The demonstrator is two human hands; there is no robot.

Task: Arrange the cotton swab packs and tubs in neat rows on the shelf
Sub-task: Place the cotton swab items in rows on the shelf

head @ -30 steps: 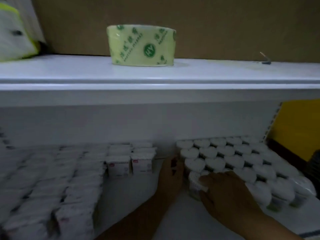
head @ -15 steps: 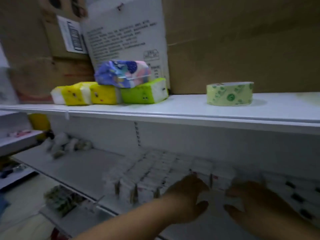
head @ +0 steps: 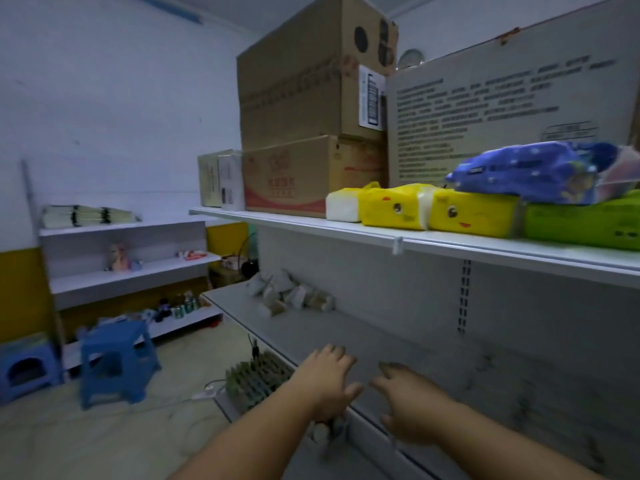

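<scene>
Our view has swung left off the neat rows seen half a second ago: our left hand (head: 329, 381) and right hand (head: 414, 407), each grip slack and empty, hover over the shelf (head: 311, 336), with a loose heap of swab packs (head: 289, 296) at its far end.

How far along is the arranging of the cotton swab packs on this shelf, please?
Done: no finished rows show in this view. In hand: nothing; the left hand and right hand hover over the shelf, holding nothing. Left: a loose heap of small packs lies jumbled at the shelf's far end, not yet lined up.
</scene>
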